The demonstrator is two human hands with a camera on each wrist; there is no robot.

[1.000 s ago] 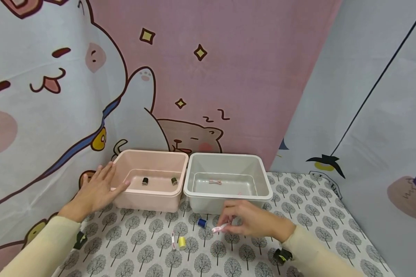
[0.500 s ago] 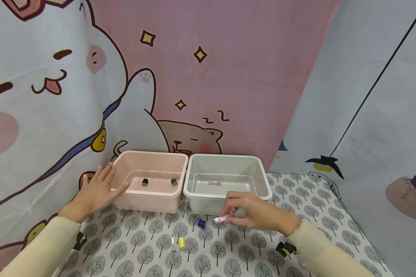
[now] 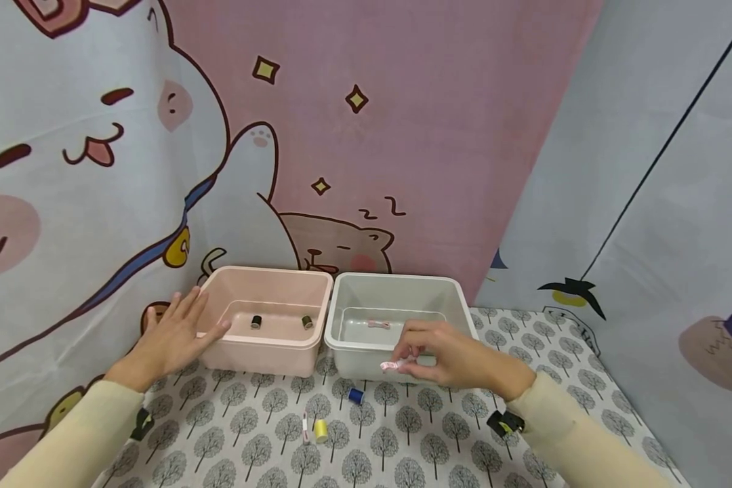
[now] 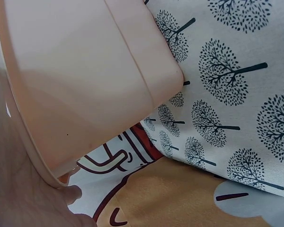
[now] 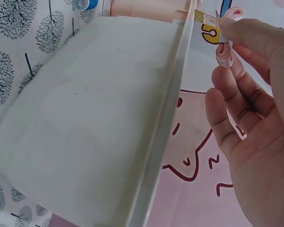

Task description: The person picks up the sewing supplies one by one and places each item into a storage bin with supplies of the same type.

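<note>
My right hand (image 3: 442,356) pinches a folded pink measuring tape (image 3: 393,365) between thumb and fingers, close over the front rim of the grey bin (image 3: 366,362). In the right wrist view the tape's (image 5: 224,56) printed markings and coiled ends show. Another pink bundle (image 3: 378,324) lies inside the grey bin. My left hand (image 3: 172,332) rests on the left rim of the pink bin (image 3: 262,354), fingers extended. That bin holds a black thread spool (image 3: 256,322) and a dark green one (image 3: 307,322).
In front of the bins, a blue thread spool (image 3: 356,396), a yellow spool (image 3: 320,431) and a narrow white-and-red strip (image 3: 306,428) lie on the tree-print cloth (image 3: 256,451). A cartoon-printed curtain (image 3: 439,135) stands right behind the bins.
My right hand has lifted the measuring tape from in front of the grey bin up and away from me, to its front rim. The left hand stays in place.
</note>
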